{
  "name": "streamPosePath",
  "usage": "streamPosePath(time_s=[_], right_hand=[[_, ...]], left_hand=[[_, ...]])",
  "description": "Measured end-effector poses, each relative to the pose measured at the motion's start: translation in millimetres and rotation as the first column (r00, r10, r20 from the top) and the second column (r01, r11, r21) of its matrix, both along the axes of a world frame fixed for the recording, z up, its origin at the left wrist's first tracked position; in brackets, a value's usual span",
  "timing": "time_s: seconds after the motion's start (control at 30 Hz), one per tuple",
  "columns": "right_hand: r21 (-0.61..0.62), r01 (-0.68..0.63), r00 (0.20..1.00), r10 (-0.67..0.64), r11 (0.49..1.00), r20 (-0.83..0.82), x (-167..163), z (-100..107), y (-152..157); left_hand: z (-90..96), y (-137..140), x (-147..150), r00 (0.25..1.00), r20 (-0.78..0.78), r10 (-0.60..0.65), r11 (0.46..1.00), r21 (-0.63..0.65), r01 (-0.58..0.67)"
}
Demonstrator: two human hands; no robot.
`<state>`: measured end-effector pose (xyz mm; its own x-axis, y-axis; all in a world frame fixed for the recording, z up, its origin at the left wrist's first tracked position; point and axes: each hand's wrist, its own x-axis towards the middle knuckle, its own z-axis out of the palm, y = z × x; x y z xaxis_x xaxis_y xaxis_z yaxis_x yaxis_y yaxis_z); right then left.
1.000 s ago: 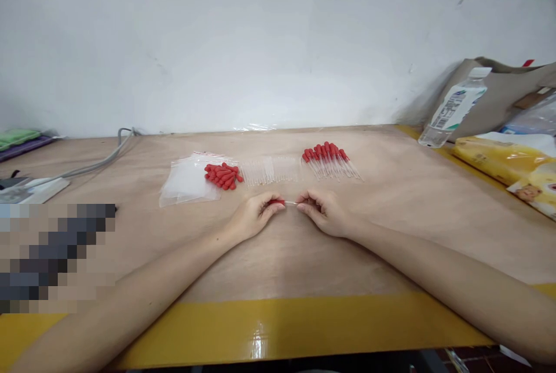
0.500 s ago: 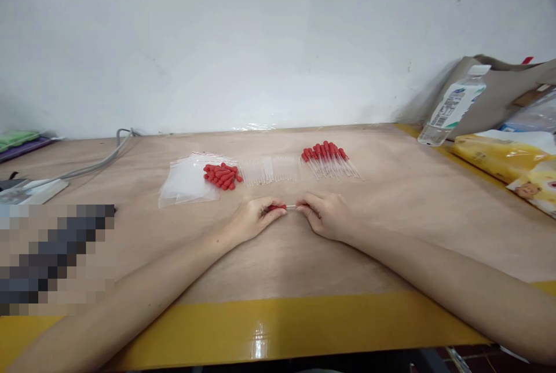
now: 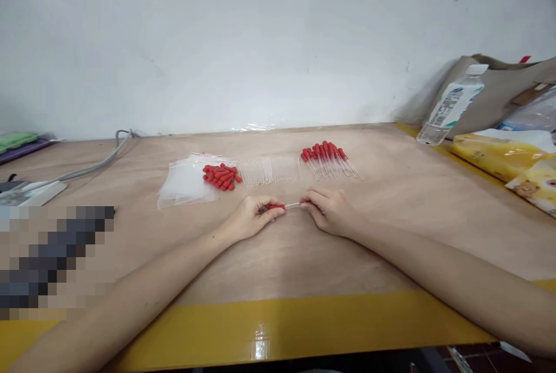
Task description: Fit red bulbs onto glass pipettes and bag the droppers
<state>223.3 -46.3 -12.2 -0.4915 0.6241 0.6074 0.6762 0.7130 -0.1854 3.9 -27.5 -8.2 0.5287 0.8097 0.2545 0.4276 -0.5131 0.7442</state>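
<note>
Pinched in the fingers of my left hand (image 3: 258, 214) is a red rubber dropper bulb (image 3: 278, 207). My right hand (image 3: 329, 211) is closed on a thin clear dropper tube (image 3: 293, 205), whose left end meets the bulb's mouth. How far the tube sits inside the bulb I cannot tell. Behind my left hand lies a heap of loose red bulbs (image 3: 221, 176). A row of bare clear tubes (image 3: 268, 171) rests beside the heap. Further right, several droppers with red bulbs on their tubes (image 3: 328, 158) are lined up beyond my right hand.
Clear plastic zip bags (image 3: 185, 182) lie partly under the loose bulbs. A water bottle (image 3: 454, 103) leans against a grey bag (image 3: 495, 80) at the right, near a yellow packet (image 3: 490, 156). At the left, a grey cable (image 3: 102, 161) runs across the brown-papered table (image 3: 243, 271).
My right hand has shifted slightly right, away from my left hand, and more of the tube shows between them. My left hand keeps its pinch on the bulb.
</note>
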Motion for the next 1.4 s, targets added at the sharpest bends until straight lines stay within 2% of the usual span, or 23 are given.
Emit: streamPosePath(time_s=[0.07, 0.13, 0.27, 0.47, 0.6, 0.7, 0.77, 0.83, 0.9, 1.0, 1.1, 1.2, 1.27, 1.4], right_hand=[[0.026, 0.045, 0.999, -0.045, 0.999, 0.016, -2.2, -0.8, -1.0], [0.032, 0.054, 0.998, -0.055, 0.998, 0.022, -4.3, -1.7, -1.4], [-0.023, 0.035, 0.999, -0.034, 0.999, 0.013, -8.8, -4.8, -0.7], [-0.163, 0.083, 0.996, -0.075, 0.983, 0.052, -13.4, -2.3, -0.4], [-0.281, 0.024, 0.999, -0.016, 0.959, 0.031, -13.5, 6.0, -1.9], [-0.273, -0.017, 0.999, 0.024, 0.962, 0.023, -10.4, 10.9, -3.5], [-0.238, 0.019, 1.0, -0.02, 0.971, -0.005, -5.6, 12.9, -1.6], [-0.245, 0.111, 0.988, -0.134, 0.963, -0.08, 1.5, 15.1, 5.3], [-0.32, 0.237, 0.942, -0.298, 0.917, -0.157, 10.1, 18.8, 17.2], [-0.42, 0.419, 0.829, -0.528, 0.805, -0.184, 21.9, 27.1, 40.9], [-0.434, 0.58, 0.727, -0.678, 0.69, -0.106, 25.8, 34.6, 65.4], [-0.432, 0.684, 0.644, -0.765, 0.588, -0.02, 20.3, 36.2, 85.8], [-0.421, 0.715, 0.618, -0.786, 0.558, 0.011, 14.8, 33.5, 95.6], [-0.393, 0.748, 0.594, -0.803, 0.535, 0.038, 9.9, 24.1, 104.6]], left_hand=[[-0.5, -0.9, 0.6, 0.999, 0.037, -0.006, 0.999, -0.051, 0.007], [0.0, -1.8, 1.3, 0.999, 0.043, -0.013, 0.999, -0.048, 0.015], [0.4, -2.8, 1.7, 1.0, 0.019, -0.002, 0.999, 0.048, 0.001], [-4.2, 0.6, -0.6, 0.999, -0.036, -0.018, 0.987, 0.157, 0.023], [-1.9, 3.9, -1.7, 0.995, -0.095, 0.004, 0.956, 0.291, 0.024], [1.1, 7.0, -3.5, 0.994, -0.094, 0.054, 0.936, 0.351, -0.018], [1.2, 10.0, -5.6, 0.992, -0.068, 0.106, 0.935, 0.346, -0.076], [0.0, 12.8, -7.7, 0.989, -0.062, 0.133, 0.946, 0.304, -0.108], [-0.9, 14.6, -8.8, 0.988, -0.096, 0.12, 0.956, 0.28, -0.089], [0.3, 14.5, -8.5, 0.983, -0.165, 0.08, 0.952, 0.306, -0.026], [2.4, 13.2, -7.6, 0.981, -0.182, 0.069, 0.949, 0.315, -0.008], [2.6, 13.0, -7.6, 0.982, -0.18, 0.062, 0.95, 0.312, -0.003], [2.1, 13.2, -7.9, 0.982, -0.18, 0.054, 0.951, 0.309, 0.004], [1.4, 13.2, -8.7, 0.983, -0.178, 0.048, 0.951, 0.31, 0.009]])
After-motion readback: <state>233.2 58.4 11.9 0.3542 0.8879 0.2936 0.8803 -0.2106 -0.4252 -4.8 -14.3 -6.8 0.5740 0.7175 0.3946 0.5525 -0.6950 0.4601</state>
